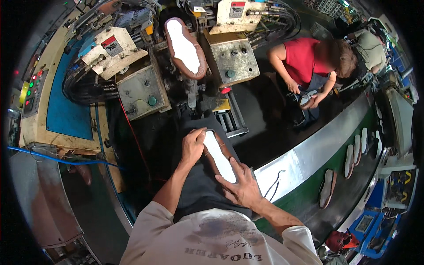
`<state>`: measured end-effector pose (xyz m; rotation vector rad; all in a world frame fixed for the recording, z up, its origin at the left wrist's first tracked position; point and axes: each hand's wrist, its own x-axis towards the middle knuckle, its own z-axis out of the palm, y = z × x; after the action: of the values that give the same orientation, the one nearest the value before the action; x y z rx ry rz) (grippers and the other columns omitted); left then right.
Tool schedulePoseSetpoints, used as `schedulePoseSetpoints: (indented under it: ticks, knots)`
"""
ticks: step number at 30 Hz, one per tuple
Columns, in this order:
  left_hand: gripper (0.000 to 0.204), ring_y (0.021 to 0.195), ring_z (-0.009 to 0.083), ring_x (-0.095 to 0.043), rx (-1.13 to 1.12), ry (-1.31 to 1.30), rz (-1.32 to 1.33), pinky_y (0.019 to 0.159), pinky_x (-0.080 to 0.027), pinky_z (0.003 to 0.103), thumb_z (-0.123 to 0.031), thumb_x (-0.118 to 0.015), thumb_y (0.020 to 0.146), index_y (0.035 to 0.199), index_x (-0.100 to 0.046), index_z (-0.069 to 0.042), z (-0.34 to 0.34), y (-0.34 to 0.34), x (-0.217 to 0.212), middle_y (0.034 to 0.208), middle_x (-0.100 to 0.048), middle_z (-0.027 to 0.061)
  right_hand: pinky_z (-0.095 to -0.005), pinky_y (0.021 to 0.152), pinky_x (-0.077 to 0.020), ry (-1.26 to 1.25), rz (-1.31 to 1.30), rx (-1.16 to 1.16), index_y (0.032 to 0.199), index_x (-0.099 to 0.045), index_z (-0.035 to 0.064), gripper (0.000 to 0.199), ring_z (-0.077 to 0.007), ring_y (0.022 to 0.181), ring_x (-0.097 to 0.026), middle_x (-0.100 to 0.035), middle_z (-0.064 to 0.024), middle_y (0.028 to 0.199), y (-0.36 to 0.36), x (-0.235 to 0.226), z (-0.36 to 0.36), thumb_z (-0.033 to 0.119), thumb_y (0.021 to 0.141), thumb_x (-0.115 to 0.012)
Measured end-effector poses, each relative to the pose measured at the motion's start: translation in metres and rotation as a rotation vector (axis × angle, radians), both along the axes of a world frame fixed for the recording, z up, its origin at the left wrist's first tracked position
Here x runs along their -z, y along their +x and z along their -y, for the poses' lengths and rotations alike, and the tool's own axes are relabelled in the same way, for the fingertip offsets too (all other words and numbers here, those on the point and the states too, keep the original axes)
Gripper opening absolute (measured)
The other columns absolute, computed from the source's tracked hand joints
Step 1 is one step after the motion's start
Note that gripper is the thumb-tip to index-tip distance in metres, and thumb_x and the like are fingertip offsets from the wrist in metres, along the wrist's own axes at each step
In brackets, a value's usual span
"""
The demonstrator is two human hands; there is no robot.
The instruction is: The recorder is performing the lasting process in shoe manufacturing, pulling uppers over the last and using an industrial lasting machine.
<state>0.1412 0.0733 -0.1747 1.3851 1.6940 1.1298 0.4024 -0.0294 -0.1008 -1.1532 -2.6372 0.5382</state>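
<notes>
A brown leather shoe upper [213, 164] lies over my lap, with a long white insole board [220, 159] facing up. My left hand [193, 145] is closed round its far end, the fingers bunched at the edge. At the near end, my right hand [242, 185] grips the shoe upper from the right side, fingertips on the white board and leather rim. What the fingers do underneath is hidden. Ahead of me, a second brown shoe upper [202, 62] with a white sole face sits sole up on the machine [191, 90].
Metal control boxes [142, 90] with green buttons flank the machine. A lit button panel [33, 92] stands at left. On the right runs a metal-edged conveyor [296, 170] with several shoes [327, 189]. A person in red [304, 62] handles another shoe beyond it.
</notes>
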Motion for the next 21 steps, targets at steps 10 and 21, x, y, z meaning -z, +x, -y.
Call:
schedulePoseSetpoints:
  ticks: [10, 21]
  knots:
    - [0.035, 0.103, 0.0173, -0.063, -0.336, 0.189, 0.528, 0.092, -0.052, 0.036, -0.033, -0.064, 0.111, 0.136, -0.067, -0.010, -0.198, -0.121, -0.096, 0.116, -0.069, 0.0045, -0.0592, 0.111, -0.0527, -0.035, -0.278, 0.305, 0.142, -0.077, 0.0223, 0.065, -0.0539, 0.138, -0.054, -0.034, -0.0373, 0.170, 0.015, -0.046, -0.049, 0.021, 0.078, -0.091]
    - [0.062, 0.116, 0.0283, -0.074, 0.012, -0.124, 1.028, 0.099, -0.063, 0.044, -0.028, -0.067, 0.104, 0.158, -0.049, -0.004, -0.182, -0.150, -0.170, 0.132, -0.071, 0.0147, -0.0595, 0.110, -0.0537, 0.342, -0.203, 0.097, 0.151, -0.067, 0.0306, 0.073, -0.0545, 0.136, -0.052, -0.031, -0.0313, 0.171, -0.106, -0.135, -0.258, 0.024, 0.081, -0.087]
